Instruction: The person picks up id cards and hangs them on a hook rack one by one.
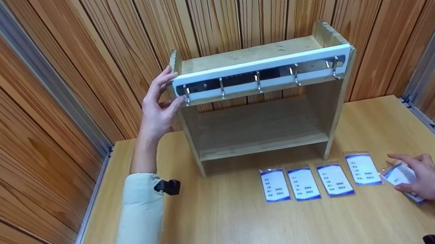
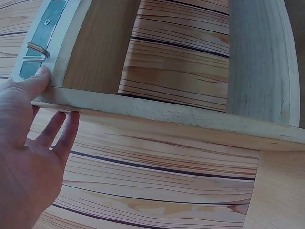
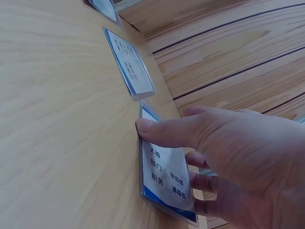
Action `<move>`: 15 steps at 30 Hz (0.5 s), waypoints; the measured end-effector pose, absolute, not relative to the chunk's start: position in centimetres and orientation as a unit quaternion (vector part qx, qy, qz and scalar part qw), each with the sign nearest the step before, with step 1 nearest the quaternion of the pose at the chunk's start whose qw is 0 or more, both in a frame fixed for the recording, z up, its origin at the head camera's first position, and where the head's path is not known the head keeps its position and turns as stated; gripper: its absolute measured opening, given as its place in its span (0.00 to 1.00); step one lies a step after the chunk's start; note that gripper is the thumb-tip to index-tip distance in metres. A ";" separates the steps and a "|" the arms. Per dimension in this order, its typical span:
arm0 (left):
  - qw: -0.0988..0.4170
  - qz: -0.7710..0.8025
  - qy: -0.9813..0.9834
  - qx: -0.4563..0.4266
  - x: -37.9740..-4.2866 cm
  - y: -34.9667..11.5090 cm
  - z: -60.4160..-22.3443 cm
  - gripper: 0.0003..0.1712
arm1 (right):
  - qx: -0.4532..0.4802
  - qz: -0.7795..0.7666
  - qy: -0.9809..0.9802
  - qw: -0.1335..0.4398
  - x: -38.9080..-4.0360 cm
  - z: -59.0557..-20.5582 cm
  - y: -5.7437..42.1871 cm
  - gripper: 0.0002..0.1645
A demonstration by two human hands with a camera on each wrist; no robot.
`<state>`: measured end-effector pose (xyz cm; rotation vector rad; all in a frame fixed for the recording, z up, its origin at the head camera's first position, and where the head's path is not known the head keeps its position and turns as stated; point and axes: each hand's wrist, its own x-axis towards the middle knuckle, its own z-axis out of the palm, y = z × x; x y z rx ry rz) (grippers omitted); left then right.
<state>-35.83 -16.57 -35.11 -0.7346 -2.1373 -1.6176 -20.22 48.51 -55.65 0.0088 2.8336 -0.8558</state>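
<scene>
My left hand [image 1: 160, 109] holds the left front corner of a wooden shelf [image 1: 260, 128]. In the left wrist view the thumb presses the white front rail beside a metal hook [image 2: 37, 51], with the other fingers against the outer side panel [image 2: 157, 110]. At the right of the table, my right hand [image 1: 425, 177] grips a clear-sleeved badge card [image 3: 164, 167] by its edges, thumb on one side and fingers on the other. The card is white with blue bands and printed text; the hand covers part of it in the head view.
Several similar badge cards [image 1: 304, 184] lie in a row on the table [image 1: 227, 235] in front of the shelf. A metal strip with several hooks [image 1: 258, 82] runs along the white rail. Wood-patterned walls [image 1: 216, 7] enclose the table at the back and sides.
</scene>
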 end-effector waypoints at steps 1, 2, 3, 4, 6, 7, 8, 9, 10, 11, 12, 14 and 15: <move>0.180 -0.573 -0.756 -0.260 -35.8 -16.6 -35.1 0.30 | -0.007 -0.291 0.953 0.080 -20.3 -55.7 48.4 0.59; 0.180 -0.573 -0.756 -0.260 -35.8 -16.6 -35.1 0.30 | -0.014 -0.292 0.954 0.072 -20.3 -55.8 48.2 0.58; 0.180 -0.573 -0.756 -0.259 -35.8 -16.6 -35.1 0.30 | -0.019 -0.293 0.954 0.063 -20.3 -55.9 48.1 0.57; 0.181 -0.574 -0.756 -0.259 -35.8 -16.6 -35.1 0.30 | -0.023 -0.294 0.954 0.055 -20.4 -56.0 48.0 0.56; 0.181 -0.574 -0.756 -0.257 -35.8 -16.6 -35.1 0.30 | -0.024 -0.298 0.953 0.046 -20.5 -56.2 47.9 0.57; 0.181 -0.574 -0.756 -0.256 -35.8 -16.6 -35.1 0.30 | -0.020 -0.300 0.953 0.046 -20.6 -56.3 47.8 0.58; 0.181 -0.575 -0.756 -0.256 -35.8 -16.6 -35.1 0.30 | -0.013 -0.299 0.953 0.052 -20.6 -56.3 47.8 0.59; 0.181 -0.575 -0.756 -0.255 -35.8 -16.5 -35.1 0.30 | -0.007 -0.299 0.952 0.057 -20.6 -56.4 47.8 0.59; 0.180 -0.575 -0.757 -0.254 -35.8 -16.5 -35.2 0.30 | -0.003 -0.300 0.952 0.062 -20.7 -56.4 47.8 0.60; 0.180 -0.575 -0.757 -0.254 -35.8 -16.5 -35.2 0.30 | 0.000 -0.299 0.952 0.066 -20.7 -56.4 47.8 0.60; 0.180 -0.575 -0.757 -0.254 -35.8 -16.5 -35.2 0.30 | 0.001 -0.298 0.952 0.069 -20.7 -56.5 47.8 0.60; 0.180 -0.575 -0.757 -0.254 -35.7 -16.4 -35.2 0.30 | 0.001 -0.297 0.952 0.069 -20.7 -56.5 47.8 0.60; 0.180 -0.574 -0.757 -0.255 -35.7 -16.4 -35.2 0.30 | 0.001 -0.299 0.952 0.069 -20.7 -56.6 47.8 0.60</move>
